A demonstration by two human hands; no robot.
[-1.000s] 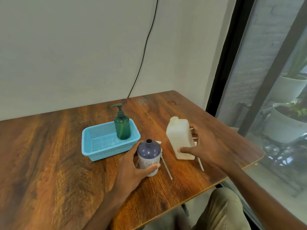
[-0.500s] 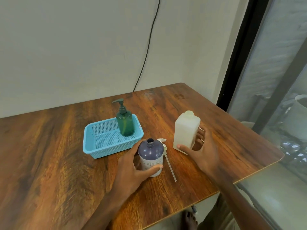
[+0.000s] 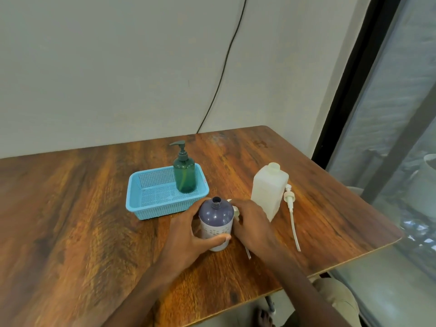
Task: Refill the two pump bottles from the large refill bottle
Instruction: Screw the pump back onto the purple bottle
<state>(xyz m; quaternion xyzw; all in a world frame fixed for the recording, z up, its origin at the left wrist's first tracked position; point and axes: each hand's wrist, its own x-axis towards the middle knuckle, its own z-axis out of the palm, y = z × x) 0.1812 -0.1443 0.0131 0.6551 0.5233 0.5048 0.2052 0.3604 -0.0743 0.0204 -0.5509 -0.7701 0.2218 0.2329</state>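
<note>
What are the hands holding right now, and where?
Left hand grips the purple bottle round its body. Right hand covers a loose pump; its grip cannot be told.

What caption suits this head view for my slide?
Left hand grips the uncapped purple bottle, right hand covers a loose pump beside it; the refill bottle stands nearby.

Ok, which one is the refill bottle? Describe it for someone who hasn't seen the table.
On the wooden table, look right of the blue basket. The refill bottle stands upright there, a loose white pump lying beside it. It alone is pale and boxy; the green bottle and purple bottle are round.
</note>
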